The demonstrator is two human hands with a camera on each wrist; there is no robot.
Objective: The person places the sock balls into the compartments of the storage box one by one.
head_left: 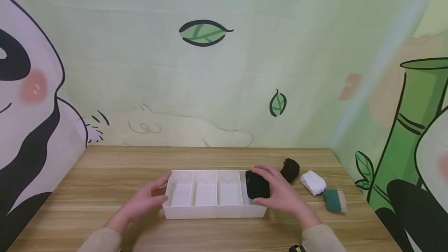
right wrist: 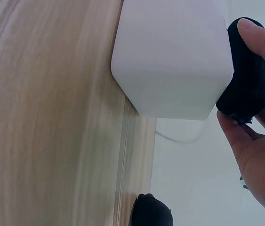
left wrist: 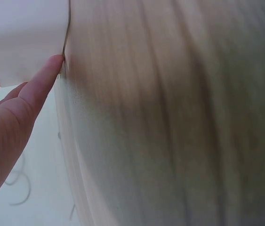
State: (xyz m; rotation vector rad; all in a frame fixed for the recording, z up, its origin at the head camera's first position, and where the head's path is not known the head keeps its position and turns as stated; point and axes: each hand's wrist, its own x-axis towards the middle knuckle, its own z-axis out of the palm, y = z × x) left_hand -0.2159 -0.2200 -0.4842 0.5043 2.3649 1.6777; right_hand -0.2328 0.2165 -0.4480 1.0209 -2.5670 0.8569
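Fingers and thumb of the right hand [head_left: 279, 190] are clamped on a folded black knitted-fabric bundle [head_left: 257, 184], thumb on its near side and fingertips on its far side. That grip seems chosen to press the soft cloth from 2 opposite sides and hold the fold compact. The bundle is at the right end of a long white rectangular tray [head_left: 213, 212] with 4 compartments, over the rightmost of them; the right wrist view shows much of it standing above the rim, and whether its underside touches the compartment floor I cannot tell. White floors show in the other 3 compartments.

At the opposite end, the left hand [head_left: 145, 197] has its thumb and fingers apart, touching the tray: thumb at the near left corner, fingertips by the far left corner. It looks like a light brace, likely meant to stop the tray from sliding.

To the right, on the light brown wood-grain table [head_left: 210, 238], lie a rounded black fabric lump [head_left: 291, 169], farthest away, then a folded white fabric bundle [head_left: 313, 183], then a green fabric bundle with a beige end [head_left: 332, 200], nearest. They form a loose slanting row, perhaps set there to be within easy reach of the right hand.
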